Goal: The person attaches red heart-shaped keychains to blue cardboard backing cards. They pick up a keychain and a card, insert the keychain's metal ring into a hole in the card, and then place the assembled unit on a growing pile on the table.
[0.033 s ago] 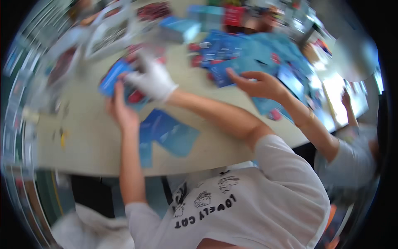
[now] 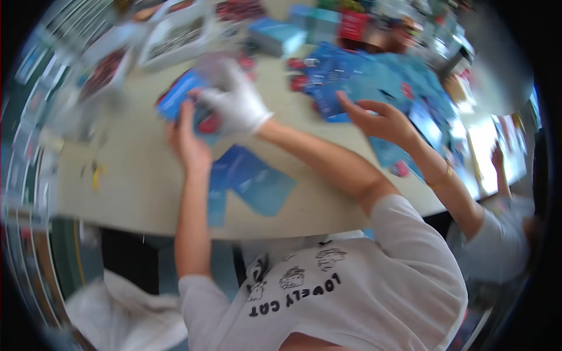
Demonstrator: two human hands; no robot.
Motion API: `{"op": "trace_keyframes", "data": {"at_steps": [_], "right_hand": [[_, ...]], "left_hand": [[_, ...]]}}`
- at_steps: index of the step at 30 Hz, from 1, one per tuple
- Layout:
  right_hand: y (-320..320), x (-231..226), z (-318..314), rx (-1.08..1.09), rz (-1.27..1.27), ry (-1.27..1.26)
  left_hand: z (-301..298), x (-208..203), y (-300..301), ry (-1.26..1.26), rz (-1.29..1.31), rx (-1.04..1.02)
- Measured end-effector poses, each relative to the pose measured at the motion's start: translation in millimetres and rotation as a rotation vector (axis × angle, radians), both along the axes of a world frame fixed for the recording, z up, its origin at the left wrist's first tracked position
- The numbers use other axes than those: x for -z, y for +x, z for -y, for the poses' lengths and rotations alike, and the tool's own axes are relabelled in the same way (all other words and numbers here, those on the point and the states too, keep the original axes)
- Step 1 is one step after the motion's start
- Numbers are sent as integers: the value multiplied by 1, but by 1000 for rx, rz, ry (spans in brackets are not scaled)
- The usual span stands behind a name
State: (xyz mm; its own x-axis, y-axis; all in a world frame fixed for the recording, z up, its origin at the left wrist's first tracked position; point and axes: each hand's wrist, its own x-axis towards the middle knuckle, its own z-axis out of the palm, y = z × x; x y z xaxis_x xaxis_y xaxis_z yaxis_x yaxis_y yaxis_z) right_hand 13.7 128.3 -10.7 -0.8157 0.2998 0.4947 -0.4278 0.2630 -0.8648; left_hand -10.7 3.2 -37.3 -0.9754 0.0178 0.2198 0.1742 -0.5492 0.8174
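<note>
My bare left hand grips a flat blue packet above the table, thumb over its near edge. A round red piece shows beside it, close under my other hand. That is my right hand in a white glove, reaching across with its thumb against or very near the packet. Its other fingers are smeared by motion, so their grip cannot be made out. Below both hands, several flat blue packets lie overlapping on the pale table.
A co-worker's open hand hovers over a spread of blue packets on the right. White trays of small parts stand at the far left. Blue boxes sit at the back, and a small yellow item lies on the left.
The whole view has shifted, so everything sits further right in the picture. Both my hands keep nearly the same place over the table, the packet still in the left.
</note>
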Motion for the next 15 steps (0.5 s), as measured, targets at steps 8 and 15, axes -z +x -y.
{"op": "trace_keyframes", "data": {"at_steps": [8,15], "right_hand": [[11,-14,12,-274,172,-333],[12,-19,19,-316,191,-419]], "left_hand": [[8,-11,12,-76,-86,-53],[13,-19,16,-171,-153,-74]]}}
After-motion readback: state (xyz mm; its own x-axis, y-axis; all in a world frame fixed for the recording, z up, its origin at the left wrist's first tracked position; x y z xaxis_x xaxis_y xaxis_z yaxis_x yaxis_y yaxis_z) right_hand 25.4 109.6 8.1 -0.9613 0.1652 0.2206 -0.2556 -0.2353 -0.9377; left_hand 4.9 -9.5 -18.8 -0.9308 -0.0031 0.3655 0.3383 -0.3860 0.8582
